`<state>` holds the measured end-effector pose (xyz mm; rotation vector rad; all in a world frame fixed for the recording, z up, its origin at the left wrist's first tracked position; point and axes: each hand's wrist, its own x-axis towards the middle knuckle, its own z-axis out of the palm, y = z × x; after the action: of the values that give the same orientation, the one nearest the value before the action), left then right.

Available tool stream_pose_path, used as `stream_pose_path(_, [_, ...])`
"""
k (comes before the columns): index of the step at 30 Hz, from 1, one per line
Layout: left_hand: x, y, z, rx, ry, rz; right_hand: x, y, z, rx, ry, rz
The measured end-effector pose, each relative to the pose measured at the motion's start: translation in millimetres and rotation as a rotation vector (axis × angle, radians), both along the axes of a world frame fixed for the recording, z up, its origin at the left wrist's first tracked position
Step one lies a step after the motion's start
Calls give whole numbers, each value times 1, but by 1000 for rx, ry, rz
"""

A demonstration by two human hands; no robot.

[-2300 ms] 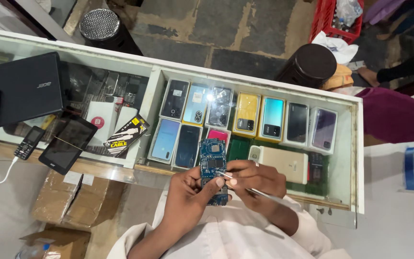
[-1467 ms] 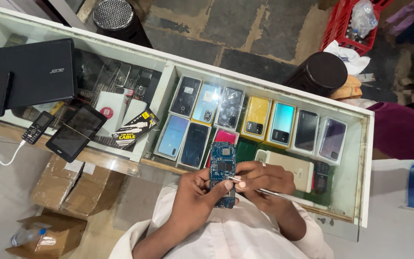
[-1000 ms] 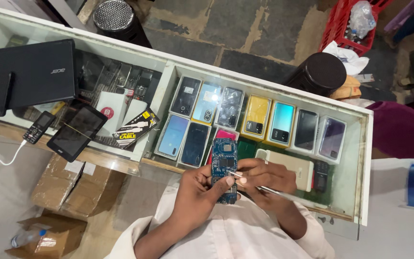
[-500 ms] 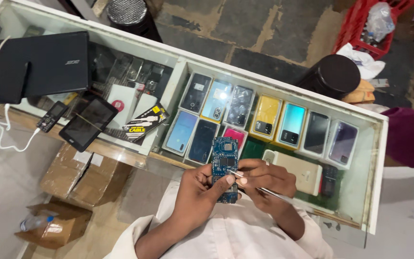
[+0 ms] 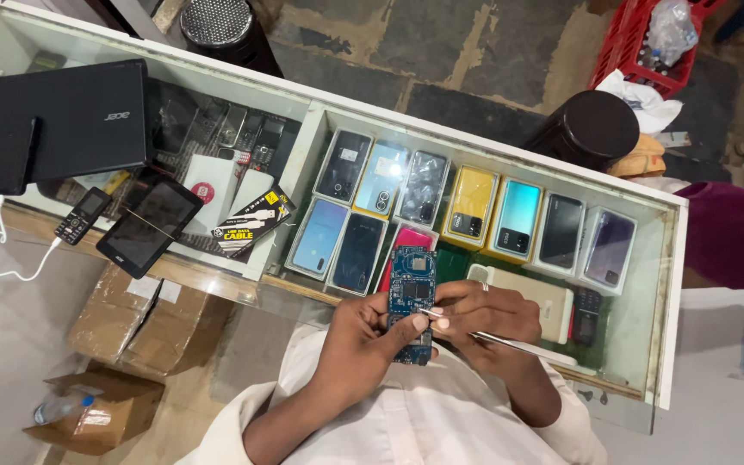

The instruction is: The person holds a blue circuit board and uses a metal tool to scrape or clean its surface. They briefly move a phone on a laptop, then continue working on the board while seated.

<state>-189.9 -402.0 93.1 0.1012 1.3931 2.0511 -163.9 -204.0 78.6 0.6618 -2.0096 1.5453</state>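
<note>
Head view. The left hand (image 5: 363, 344) gripped a blue circuit board (image 5: 412, 301) with closed fingers, holding it upright above the near edge of the glass-topped desk (image 5: 673, 284); the right hand (image 5: 484, 319) pinched thin metal tweezers (image 5: 510, 344), their tip at the board's middle. Against earlier frames the board sat marginally lower, the grip unchanged, suggesting continued fine work. Boxed phones (image 5: 467, 202) lay under the glass; open room remained only between desk edge and torso.

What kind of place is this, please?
Probably a small phone sales and repair shop: a glass counter displays boxed phones, and the person's left hand holds a bare blue circuit board.
</note>
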Motion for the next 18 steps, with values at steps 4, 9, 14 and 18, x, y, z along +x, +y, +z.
stream_pose_path(4, [-4,22,-1,-10,12,28,-5,12,-4,-69,43,-85])
stream_pose_path(9, [2,-9,-14,-23,20,50,-2,-14,-19,-8,-2,18])
stream_pose_path(14, [7,-76,-31,-11,61,87,1,-87,-42,-72,91,-70])
stream_pose_path(18, [17,-122,-26,-7,13,90,3,-125,-33,-15,13,20])
